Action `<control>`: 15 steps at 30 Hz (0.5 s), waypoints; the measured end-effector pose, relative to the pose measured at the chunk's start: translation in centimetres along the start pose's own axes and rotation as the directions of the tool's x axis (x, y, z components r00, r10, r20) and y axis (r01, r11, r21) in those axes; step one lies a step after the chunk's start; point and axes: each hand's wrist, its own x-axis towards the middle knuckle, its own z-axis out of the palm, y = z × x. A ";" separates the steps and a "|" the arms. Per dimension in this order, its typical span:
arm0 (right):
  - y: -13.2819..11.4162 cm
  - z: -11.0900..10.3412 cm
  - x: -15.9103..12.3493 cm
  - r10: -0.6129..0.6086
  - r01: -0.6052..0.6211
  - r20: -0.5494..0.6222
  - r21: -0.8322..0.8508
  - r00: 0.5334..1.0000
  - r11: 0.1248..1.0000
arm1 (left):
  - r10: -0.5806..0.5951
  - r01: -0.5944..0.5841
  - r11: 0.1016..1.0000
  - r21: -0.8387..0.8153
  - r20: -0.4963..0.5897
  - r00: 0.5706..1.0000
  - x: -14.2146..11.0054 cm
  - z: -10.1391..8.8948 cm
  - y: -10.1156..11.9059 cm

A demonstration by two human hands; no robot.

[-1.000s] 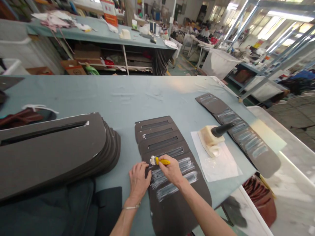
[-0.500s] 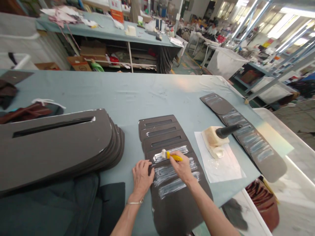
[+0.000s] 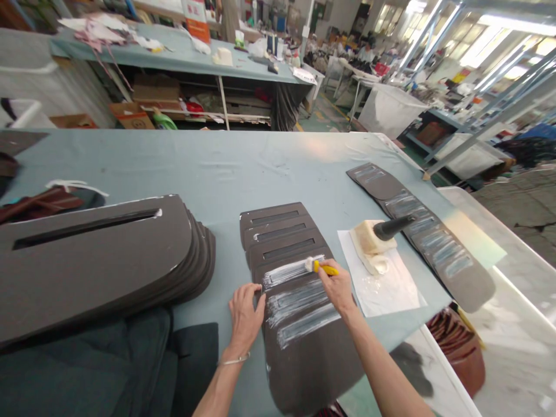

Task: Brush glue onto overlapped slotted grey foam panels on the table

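Note:
My right hand (image 3: pixel 337 288) is closed round the yellow handle of a small brush (image 3: pixel 322 267). Its white-coated bristles touch the right part of a slot in the overlapping dark grey panels (image 3: pixel 310 365). White paste streaks cover this slot and two nearer ones; the farther slots look mostly dark. At the panels' left edge rests my left hand (image 3: pixel 247 313), thumb and fingers apart, touching the edge and gripping nothing visible. Right of the panels, a cream block-shaped container (image 3: pixel 369 238) with a black handle-like piece sits on a white sheet (image 3: pixel 393 289), paste spilling down its front.
A thick stack of slotted dark panels (image 3: pixel 99 260) lies at left, beside dark cloth (image 3: pixel 82 368). More paste-streaked panels (image 3: pixel 434 243) stretch along the table's right side. Brown slotted pieces (image 3: pixel 460 350) sit below the right edge. Another table (image 3: pixel 174 58) stands behind.
My right hand has drawn the brush rightward along the slot, leaving a wider smear of white paste over it. My left hand stays at the panels' edge. The view has shifted slightly.

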 end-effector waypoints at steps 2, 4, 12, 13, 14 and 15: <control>-3.1 2.3 -2.1 -0.086 0.072 0.113 0.116 0.990 0.991 | 0.081 -0.081 0.997 0.010 0.024 0.996 -0.8 -0.1 0.2; -5.7 4.3 -4.0 -0.157 0.119 0.198 0.189 0.968 0.975 | 0.171 -0.175 0.984 0.044 0.074 0.982 -1.8 0.0 0.5; 0.5 0.1 -1.9 -0.041 0.038 0.140 0.025 0.989 0.999 | 0.219 -0.239 0.950 0.201 0.116 0.969 -3.1 0.8 0.5; 2.1 -1.4 -1.0 0.000 0.001 0.087 -0.017 0.996 1.000 | 0.221 -0.240 0.949 0.204 0.114 0.969 -3.0 0.8 0.5; 3.4 -2.8 -0.2 0.039 -0.037 0.031 -0.054 0.999 0.998 | 0.221 -0.240 0.949 0.205 0.112 0.969 -2.9 0.7 0.5; 4.3 -3.8 0.4 0.069 -0.071 -0.021 -0.080 0.997 0.994 | 0.218 -0.237 0.950 0.204 0.111 0.970 -2.9 0.7 0.6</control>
